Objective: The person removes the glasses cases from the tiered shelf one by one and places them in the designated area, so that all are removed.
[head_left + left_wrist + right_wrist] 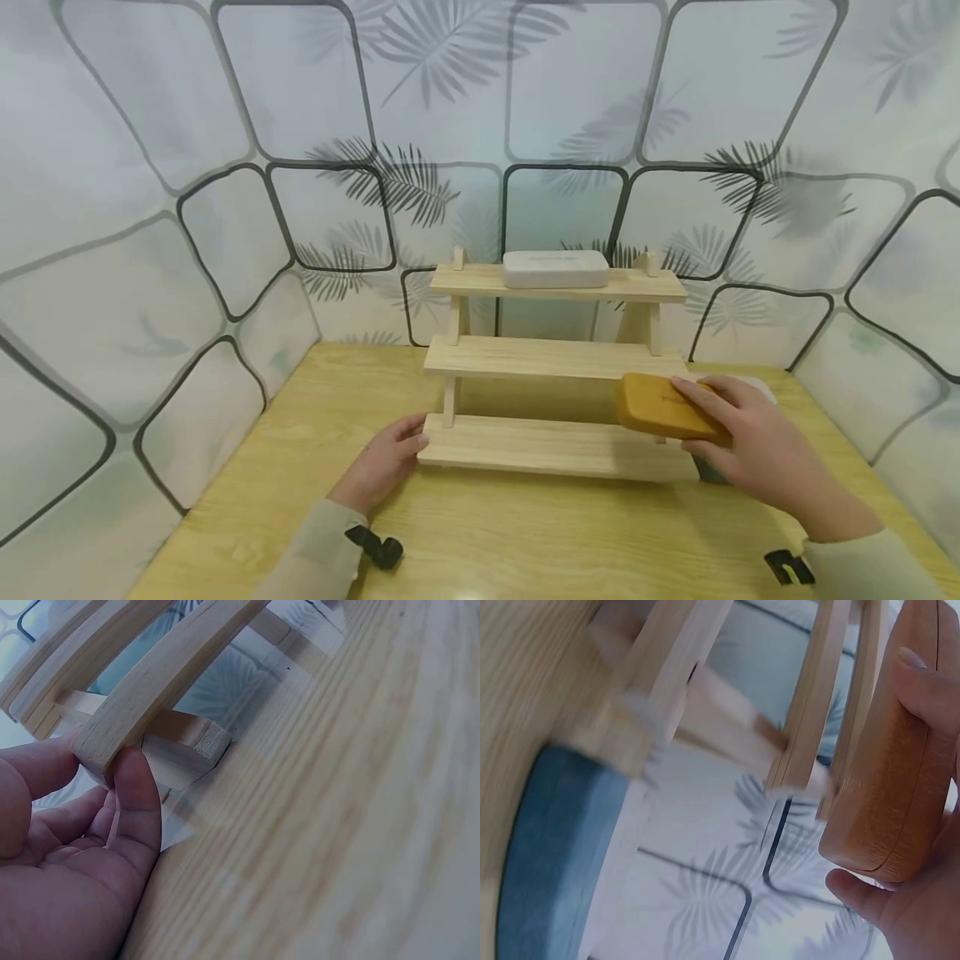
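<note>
A three-tier wooden display stand (pixel 551 357) stands on the table. At its left end my left hand (pixel 382 462) pinches the end of the lowest shelf (pixel 161 679) between thumb and fingers. My right hand (pixel 761 442) grips an orange leather-look glasses case (pixel 660 406), thumb on one side and fingers on the other. This case is held in front of the right end of the stand, between the middle and lowest shelves in the head view. In the right wrist view its seam and rounded end show. A white case (pixel 555 270) lies on the top shelf.
A dark teal case (pixel 562 847) lies on the table beside the stand's right end, mostly hidden by my right hand in the head view. Something whitish (pixel 759 387) shows behind that hand. Patterned fabric walls (pixel 450 108) enclose the wooden table (pixel 540 542) at the back and sides.
</note>
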`<state>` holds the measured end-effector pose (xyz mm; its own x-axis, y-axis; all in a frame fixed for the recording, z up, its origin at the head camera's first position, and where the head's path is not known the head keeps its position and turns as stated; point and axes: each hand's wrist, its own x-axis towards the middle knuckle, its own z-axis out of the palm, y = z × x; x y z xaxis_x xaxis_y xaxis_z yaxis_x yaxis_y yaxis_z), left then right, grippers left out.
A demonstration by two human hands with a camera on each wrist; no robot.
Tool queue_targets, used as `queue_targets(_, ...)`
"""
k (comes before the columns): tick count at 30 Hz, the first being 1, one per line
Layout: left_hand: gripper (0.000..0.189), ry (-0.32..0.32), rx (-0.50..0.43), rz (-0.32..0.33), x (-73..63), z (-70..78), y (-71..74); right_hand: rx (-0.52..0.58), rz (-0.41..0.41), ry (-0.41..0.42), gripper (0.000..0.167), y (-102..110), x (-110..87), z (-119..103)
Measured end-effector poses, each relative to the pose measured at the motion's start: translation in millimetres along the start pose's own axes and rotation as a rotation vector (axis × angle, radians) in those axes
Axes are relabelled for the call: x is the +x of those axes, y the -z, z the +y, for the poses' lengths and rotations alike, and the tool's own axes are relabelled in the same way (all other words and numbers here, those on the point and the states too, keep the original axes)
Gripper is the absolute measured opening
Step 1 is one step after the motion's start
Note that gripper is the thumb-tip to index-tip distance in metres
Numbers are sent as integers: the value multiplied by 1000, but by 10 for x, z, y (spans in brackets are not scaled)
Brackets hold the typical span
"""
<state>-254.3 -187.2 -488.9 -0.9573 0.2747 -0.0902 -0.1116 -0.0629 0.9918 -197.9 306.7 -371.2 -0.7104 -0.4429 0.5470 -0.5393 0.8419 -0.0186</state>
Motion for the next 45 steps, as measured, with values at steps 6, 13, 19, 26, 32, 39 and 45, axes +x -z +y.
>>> queue_targets(6, 56, -3, 9, 1, -28, 12, 24, -14, 16, 30, 96, 76, -210, 138)
queue_targets(13, 57, -15, 10, -27, -17, 20, 46, -36, -10, -20, 94, 94, -516, 284)
queue_targets(19, 59, 0, 14, -22, -16, 6, 25, -59, -63, -69, 96, 85, -810, 391)
queue_targets(26, 58, -11, -7, -28, 3, 16, 18, -110, -126, -112, 95, 81, -1005, 517)
queue_targets(32, 57, -10, -6, -36, 15, 9, 13, -120, -217, -159, 97, 46, -1174, 642)
queue_targets(39, 59, -18, -3, -40, 13, 24, 7, -69, -385, -227, 87, 34, -1243, 743)
queue_targets(45, 57, -11, -16, -34, 21, 25, -4, -34, -474, -262, 85, 18, -1253, 800)
